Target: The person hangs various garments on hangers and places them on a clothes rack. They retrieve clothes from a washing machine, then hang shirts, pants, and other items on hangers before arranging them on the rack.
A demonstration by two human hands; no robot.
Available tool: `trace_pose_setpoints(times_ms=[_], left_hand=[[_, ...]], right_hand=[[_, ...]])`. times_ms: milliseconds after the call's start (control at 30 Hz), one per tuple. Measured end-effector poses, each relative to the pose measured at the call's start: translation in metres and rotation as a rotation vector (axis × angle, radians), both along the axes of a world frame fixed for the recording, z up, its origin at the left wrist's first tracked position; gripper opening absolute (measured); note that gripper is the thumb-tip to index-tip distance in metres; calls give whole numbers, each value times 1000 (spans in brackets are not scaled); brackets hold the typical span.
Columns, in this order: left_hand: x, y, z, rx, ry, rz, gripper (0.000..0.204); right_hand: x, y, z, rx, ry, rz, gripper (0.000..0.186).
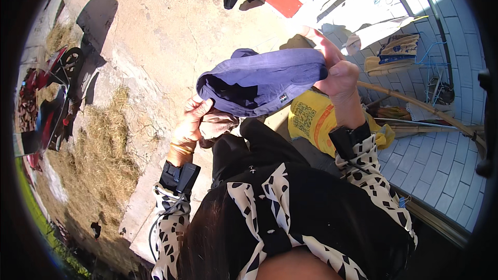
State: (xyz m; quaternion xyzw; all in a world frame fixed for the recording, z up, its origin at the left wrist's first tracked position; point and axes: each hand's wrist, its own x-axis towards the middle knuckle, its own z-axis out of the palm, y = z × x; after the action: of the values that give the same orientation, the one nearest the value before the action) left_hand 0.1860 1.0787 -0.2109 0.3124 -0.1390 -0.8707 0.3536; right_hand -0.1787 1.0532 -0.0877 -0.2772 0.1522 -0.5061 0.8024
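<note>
Sunlit pale concrete ground fills the upper left of an outdoor yard, with loose straw between eight and nine o'clock and a red vehicle, partly cut off by the rim, just past nine. A pale tiled wall runs along three to four o'clock, with hanging cloths at two and a bamboo pole slanting near three. Seen from above, a person in black with black-and-cream patterned sleeves stretches a blue-purple cloth garment between both bare hands, just above the centre toward twelve o'clock. Its dark opening faces the person, widest at the left end, and a small dark label sits on the lower edge. The left hand, at nine o'clock, pinches the garment's left end; a crumpled pinkish-brown cloth lies just beside it, and whether that hand also grasps this cloth cannot be told. The right hand, at two o'clock, grasps the far end, its fingers partly hidden. A yellow printed bag lies below, toward three. For a good hold, the pull would best be even and gentle, both ends level, with thumbs clear of the opening so the rim neither twists nor sags.
</note>
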Motion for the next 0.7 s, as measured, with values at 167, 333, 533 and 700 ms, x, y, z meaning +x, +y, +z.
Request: trace_pose_setpoints(times_ms=[167, 333, 533, 700], left_hand=[[30, -89, 25, -68, 44, 78, 22], [76, -186, 26, -111, 151, 84, 27], [160, -293, 49, -132, 246, -34, 31], [212, -365, 69, -148, 303, -142, 38]], right_hand=[[35, -85, 10, 66, 102, -142, 98], [76, -169, 0, 21, 232, -255, 97], [137, -232, 9, -9, 119, -213, 96], [185, -274, 27, 8, 169, -282, 95]])
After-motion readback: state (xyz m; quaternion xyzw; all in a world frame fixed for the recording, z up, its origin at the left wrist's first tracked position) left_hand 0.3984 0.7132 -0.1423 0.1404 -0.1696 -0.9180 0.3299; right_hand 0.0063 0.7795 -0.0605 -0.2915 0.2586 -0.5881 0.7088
